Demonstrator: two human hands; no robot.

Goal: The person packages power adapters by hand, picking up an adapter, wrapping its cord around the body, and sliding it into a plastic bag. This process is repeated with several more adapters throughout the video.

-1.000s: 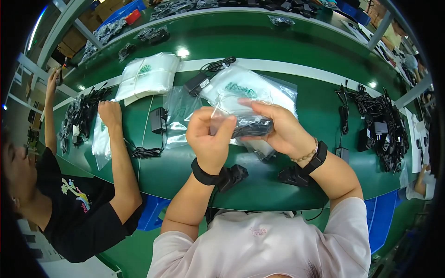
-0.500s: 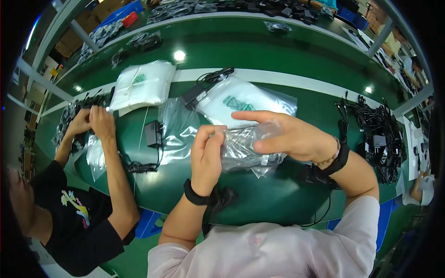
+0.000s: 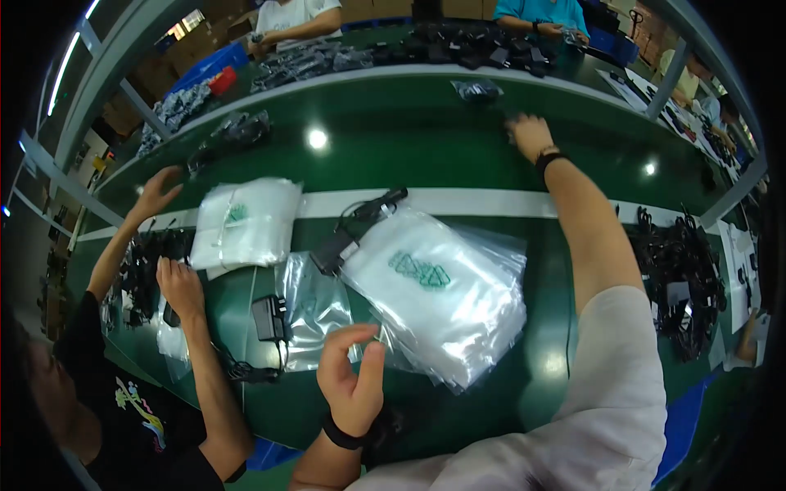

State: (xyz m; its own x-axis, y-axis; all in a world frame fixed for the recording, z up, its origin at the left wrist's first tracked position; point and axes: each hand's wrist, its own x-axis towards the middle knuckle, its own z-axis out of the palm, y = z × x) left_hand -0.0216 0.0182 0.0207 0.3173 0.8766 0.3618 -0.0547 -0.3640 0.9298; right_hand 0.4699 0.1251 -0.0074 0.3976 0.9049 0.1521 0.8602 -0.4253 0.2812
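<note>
My left hand [image 3: 352, 383] is held low over the near side of the table, thumb and forefinger apart, with nothing seen between them. Close to its fingertips lies the corner of a stack of clear plastic bags [image 3: 467, 327] with green print. My right hand [image 3: 530, 135] reaches far forward over the green strip beyond the white rail. Its fingers are blurred, and a dark smear at their tips cannot be made out. A black power adapter [image 3: 334, 250] with a coiled cord rests at the stack's far left corner. A loose clear bag [image 3: 311, 299] lies left of the stack.
A co-worker's hands [image 3: 180, 288] work at the left, near another bag stack [image 3: 246, 229] and a black adapter [image 3: 268, 317]. A cord pile [image 3: 675, 278] lies right. Bagged items [image 3: 476, 90] sit on the strip. A white rail [image 3: 475, 201] crosses; two people [image 3: 540, 16] work beyond.
The bagged item between my hands has left the near table. My right hand has swung forward past the rail; my left has dropped lower. The bag stack is uncovered, and the co-worker's hands have separated.
</note>
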